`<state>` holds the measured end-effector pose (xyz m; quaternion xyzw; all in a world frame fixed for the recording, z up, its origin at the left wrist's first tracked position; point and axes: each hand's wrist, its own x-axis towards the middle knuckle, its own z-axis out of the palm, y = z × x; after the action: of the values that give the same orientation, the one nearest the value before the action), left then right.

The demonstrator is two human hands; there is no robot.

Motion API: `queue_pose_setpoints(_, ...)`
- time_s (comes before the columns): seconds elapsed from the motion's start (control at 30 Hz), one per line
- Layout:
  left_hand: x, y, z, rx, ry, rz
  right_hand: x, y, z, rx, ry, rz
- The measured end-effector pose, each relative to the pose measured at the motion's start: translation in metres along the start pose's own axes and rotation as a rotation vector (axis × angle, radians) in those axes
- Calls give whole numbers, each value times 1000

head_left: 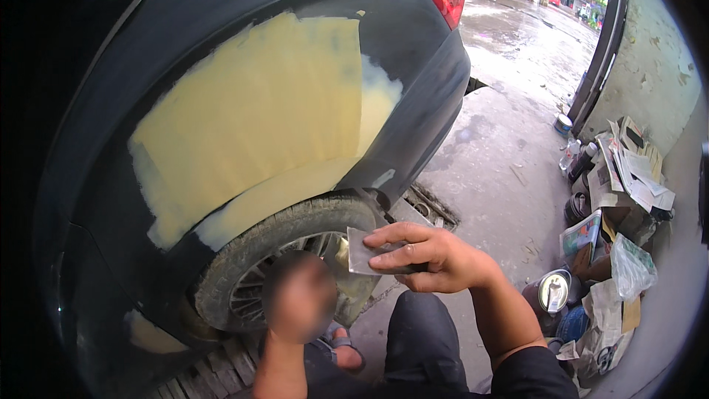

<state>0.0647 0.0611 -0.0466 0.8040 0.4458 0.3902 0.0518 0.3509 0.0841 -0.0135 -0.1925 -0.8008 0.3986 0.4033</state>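
Two hands [436, 257], left one [299, 299] blurred, right fingers [402, 256] sideways across grey plate [356, 253].

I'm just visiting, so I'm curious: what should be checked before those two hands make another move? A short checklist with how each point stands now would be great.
1. Thin grey plate gripped by the right hand: ok, fingers lie across it.
2. Left hand and whatever it may hold: cannot tell, the area is blurred.
3. Plate clear of the yellow patch on the car: ok, a gap shows between them.
4. Patch edges even all round: not ok, they look ragged, with whitish smears in places.
5. Tyre covered: not ok, it is bare below the patch.
6. Papers away from the car: ok, they lie along the wall.
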Motion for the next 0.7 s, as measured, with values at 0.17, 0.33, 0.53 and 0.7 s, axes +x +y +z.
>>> queue_pose_setpoints(0.17, 8, 12, -5, 93, 83, 102, -8, 31, -11, -493, 129, 58)
queue_pose_setpoints(0.33, 10, 14, -8, 375, 70, 180, -9, 0, 22, -694, 483, -2)
queue_pose_setpoints(0.53, -1, 16, 30, -534, 223, -341, 7, -1, 54, -891, 461, -78)
queue_pose_setpoints(0.7, -4, 8, 22, -640, -5, -495, -4, 18, 57, -850, 376, 41)
